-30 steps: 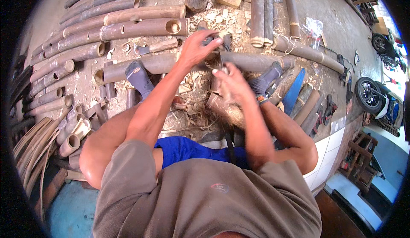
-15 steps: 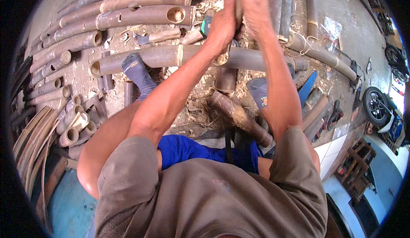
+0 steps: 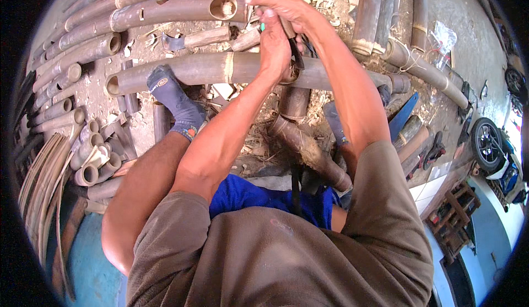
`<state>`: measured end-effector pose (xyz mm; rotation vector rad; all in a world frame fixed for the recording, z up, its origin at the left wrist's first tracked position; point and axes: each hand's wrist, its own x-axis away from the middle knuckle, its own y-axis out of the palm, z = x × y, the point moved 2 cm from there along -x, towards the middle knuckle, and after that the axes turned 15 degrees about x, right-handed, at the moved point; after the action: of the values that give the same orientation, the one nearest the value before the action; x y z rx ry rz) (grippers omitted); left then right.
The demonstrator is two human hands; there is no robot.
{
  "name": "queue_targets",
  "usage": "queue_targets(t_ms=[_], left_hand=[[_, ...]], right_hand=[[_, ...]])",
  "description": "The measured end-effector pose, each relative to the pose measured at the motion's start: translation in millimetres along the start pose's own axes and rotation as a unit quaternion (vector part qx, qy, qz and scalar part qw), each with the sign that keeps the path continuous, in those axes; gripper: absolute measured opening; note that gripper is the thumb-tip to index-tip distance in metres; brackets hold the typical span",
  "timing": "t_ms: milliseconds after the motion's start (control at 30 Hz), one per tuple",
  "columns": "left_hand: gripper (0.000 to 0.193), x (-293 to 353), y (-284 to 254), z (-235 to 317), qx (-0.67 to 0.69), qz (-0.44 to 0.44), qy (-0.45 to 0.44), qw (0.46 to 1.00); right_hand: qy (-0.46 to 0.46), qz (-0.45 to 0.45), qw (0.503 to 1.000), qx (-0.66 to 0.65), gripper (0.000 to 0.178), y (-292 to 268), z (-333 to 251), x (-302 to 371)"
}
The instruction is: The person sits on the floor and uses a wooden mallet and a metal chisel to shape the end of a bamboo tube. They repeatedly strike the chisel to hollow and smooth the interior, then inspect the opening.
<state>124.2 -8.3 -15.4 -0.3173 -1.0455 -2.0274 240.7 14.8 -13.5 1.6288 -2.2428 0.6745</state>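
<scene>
A wooden-handled tool [image 3: 287, 27] with a dark, curved metal blade stands between my hands. Its blade reaches down to a cut hole in a thick bamboo pole [image 3: 182, 75] that lies crosswise in front of me. My left hand [image 3: 274, 43] is closed around the tool, thumb pointing up. Over the handle's upper part lies my right hand [image 3: 286, 8], its index finger stretched to the left and the other fingers curled at the handle. My forearms and left hand hide part of the pole and hole. My socked left foot [image 3: 165, 86] rests against the pole.
Several bamboo poles [image 3: 160, 14] lie at the far left, with short tubes [image 3: 88, 173] and split strips [image 3: 41, 191] nearer. A hatchet-like tool [image 3: 173, 42] lies beyond the pole. At right are a blue saw-like blade [image 3: 404, 117], more bamboo [image 3: 424, 73] and a motorcycle wheel [image 3: 487, 144].
Both hands have come down and nearer, with the dark blade now showing at the hole. My right hand has turned, its index finger now stretched leftward. The whole view has shifted slightly.
</scene>
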Motion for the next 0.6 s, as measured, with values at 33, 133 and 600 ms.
queue_targets(t_ms=[33,133,600], left_hand=[[0.089,0,4,1,-0.033,-0.026,-0.003,0.999],[0.085,2,11,4,-0.129,-0.112,-0.02,0.985],[0.091,18,31,2,-0.327,-0.323,-0.1,0.883]], right_hand=[[0.004,0.011,0.999,-0.035,0.035,-8,4,7],[0.035,0.052,0.989,-0.136,0.017,-26,17,27],[-0.019,0.326,0.896,-0.3,0.023,-37,44,128]])
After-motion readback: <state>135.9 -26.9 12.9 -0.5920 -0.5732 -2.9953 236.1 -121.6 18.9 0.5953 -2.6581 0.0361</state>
